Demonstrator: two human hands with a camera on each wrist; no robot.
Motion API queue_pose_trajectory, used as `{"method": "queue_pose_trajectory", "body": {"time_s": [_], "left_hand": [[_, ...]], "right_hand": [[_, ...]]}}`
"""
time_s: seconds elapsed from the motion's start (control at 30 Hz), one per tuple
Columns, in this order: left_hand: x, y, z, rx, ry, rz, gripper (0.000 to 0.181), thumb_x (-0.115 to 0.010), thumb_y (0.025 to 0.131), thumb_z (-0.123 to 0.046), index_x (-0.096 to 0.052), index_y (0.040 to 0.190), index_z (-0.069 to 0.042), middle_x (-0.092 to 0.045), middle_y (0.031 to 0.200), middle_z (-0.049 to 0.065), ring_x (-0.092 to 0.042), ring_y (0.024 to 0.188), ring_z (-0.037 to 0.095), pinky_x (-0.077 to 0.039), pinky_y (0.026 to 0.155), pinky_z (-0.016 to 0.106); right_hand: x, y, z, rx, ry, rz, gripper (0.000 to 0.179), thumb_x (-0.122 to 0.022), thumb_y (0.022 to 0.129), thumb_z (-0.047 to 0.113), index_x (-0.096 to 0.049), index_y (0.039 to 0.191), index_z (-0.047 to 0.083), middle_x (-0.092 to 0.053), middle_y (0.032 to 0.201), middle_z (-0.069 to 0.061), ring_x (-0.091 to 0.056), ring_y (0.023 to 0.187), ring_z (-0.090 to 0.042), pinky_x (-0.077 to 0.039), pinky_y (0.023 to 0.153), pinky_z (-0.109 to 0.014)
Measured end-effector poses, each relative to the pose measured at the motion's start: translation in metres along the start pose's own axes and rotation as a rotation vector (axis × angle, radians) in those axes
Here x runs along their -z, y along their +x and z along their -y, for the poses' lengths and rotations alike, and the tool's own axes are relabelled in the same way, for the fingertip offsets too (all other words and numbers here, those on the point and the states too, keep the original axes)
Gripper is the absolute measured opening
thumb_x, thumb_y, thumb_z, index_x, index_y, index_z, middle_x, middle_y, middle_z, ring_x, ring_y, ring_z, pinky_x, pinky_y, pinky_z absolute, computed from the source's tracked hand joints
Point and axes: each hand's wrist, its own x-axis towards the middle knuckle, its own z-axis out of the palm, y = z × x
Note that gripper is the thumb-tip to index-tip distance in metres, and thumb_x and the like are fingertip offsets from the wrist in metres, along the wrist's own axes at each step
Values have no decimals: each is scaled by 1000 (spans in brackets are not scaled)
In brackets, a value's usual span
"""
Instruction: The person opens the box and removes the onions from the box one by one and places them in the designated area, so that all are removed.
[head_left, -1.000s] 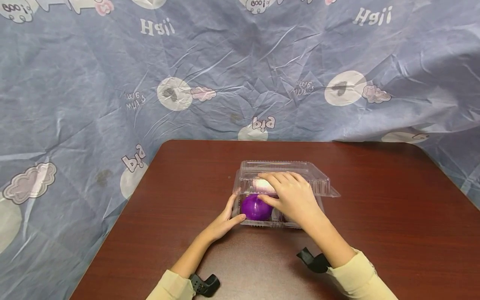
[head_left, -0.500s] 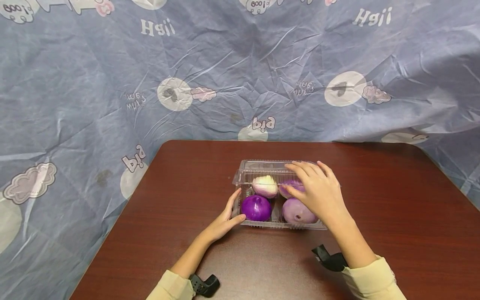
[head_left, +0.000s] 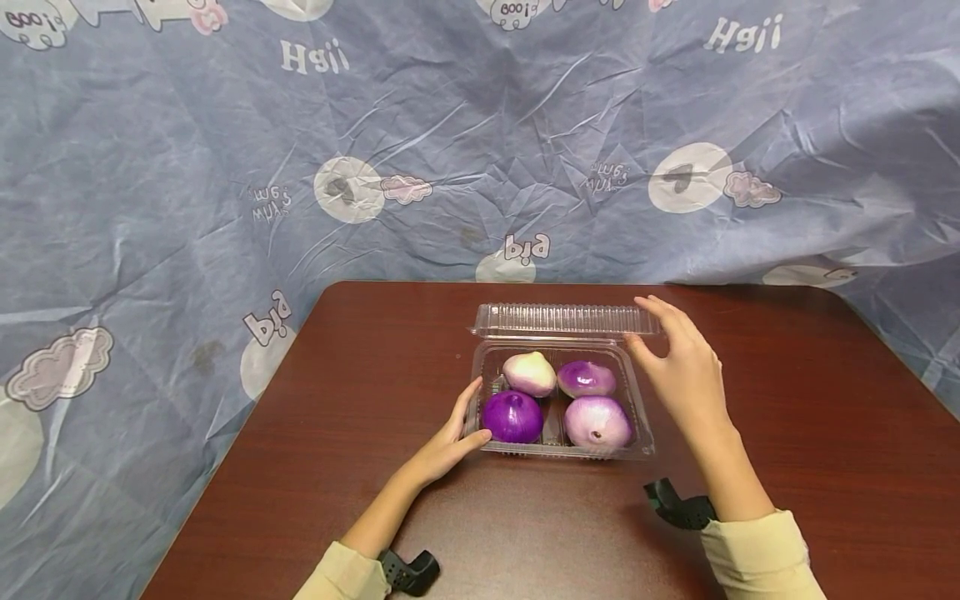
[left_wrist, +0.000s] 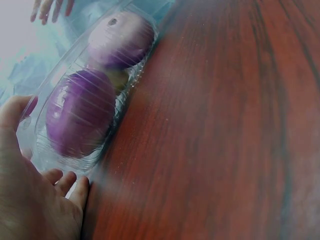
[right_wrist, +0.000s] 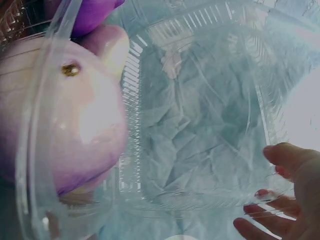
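A clear plastic clamshell container sits on the table with its lid swung back. Inside are several onions: a dark purple onion, a pale pinkish onion, a whitish onion and another purple onion. At the left side my left hand holds the container, thumb by the front corner and fingers along the side wall. My right hand is at the lid's right end, thumb and fingers spread apart around its edge; the right wrist view shows the fingertips by the clear plastic.
The dark red wooden table extends on every side of the container. Behind its far edge hangs a crumpled blue printed cloth. Black straps are on both wrists.
The lid has swung up and back, uncovering the onions. My right hand has moved right and away from me along with it. My left hand has stayed at the container's left side.
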Motion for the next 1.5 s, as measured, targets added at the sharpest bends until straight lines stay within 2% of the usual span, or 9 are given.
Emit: {"method": "queue_pose_trajectory", "body": {"time_s": [0.13,0.3,0.47,0.7,0.87,0.93,1.07,1.17,1.5], "left_hand": [[1,0,1,2,-4,0,75,-45,91,-10,6,146,-11,6,153,13,9,141,26,-6,113,52],[1,0,2,-2,0,-4,76,-46,91,-10,6,146,-9,6,153,14,9,141,27,-6,113,53],[1,1,3,-4,10,-4,76,-46,91,-10,6,146,-9,6,153,15,9,141,28,-7,113,53],[1,1,0,0,5,7,76,-45,91,-11,7,146,-12,8,152,15,10,140,30,-10,112,54],[1,0,0,3,6,13,76,-45,91,-13,8,146,-13,9,153,13,10,140,29,-11,112,54],[1,1,0,2,8,10,76,-46,91,-13,7,146,-13,9,153,12,11,140,28,-10,112,53],[1,4,15,-10,12,-6,77,-47,91,-16,7,146,-17,9,153,7,11,141,25,-11,112,52],[2,7,30,-23,11,-15,78,-48,91,-21,7,146,-22,9,153,4,10,141,25,-14,112,52],[3,6,34,-48,19,-33,80,-52,89,-21,4,146,-22,4,154,8,10,141,25,-3,111,58]], "right_hand": [[-5,4,-9,-83,111,-38,46,-64,83,14,-54,126,23,-61,120,-8,-60,103,-26,-49,82,-29],[-10,7,-20,-170,191,-53,42,-62,85,17,-55,125,26,-66,112,-11,-55,82,15,-37,68,1],[-15,12,-30,-231,223,-14,38,-62,86,24,-56,124,21,-65,112,-12,-59,96,5,-41,73,-3],[-26,22,-47,-193,266,84,37,-60,87,21,-55,123,12,-63,114,-16,-46,124,-28,-41,95,-45],[-38,26,-64,-181,240,180,37,-59,88,23,-56,122,9,-63,114,-17,-50,119,-33,-41,92,-48],[-43,27,-71,-169,225,222,36,-58,88,23,-56,121,8,-63,113,-17,-53,114,-34,-46,88,-32],[-49,27,-83,-133,246,289,35,-58,89,21,-56,120,5,-64,112,-18,-61,94,3,-41,71,-3],[-50,28,-89,-108,291,332,35,-58,89,20,-56,120,3,-62,113,-20,-49,88,20,-38,70,2],[-58,35,-99,-151,310,330,35,-58,89,25,-59,116,3,-63,108,-23,-48,78,26,-41,67,-1]]}}
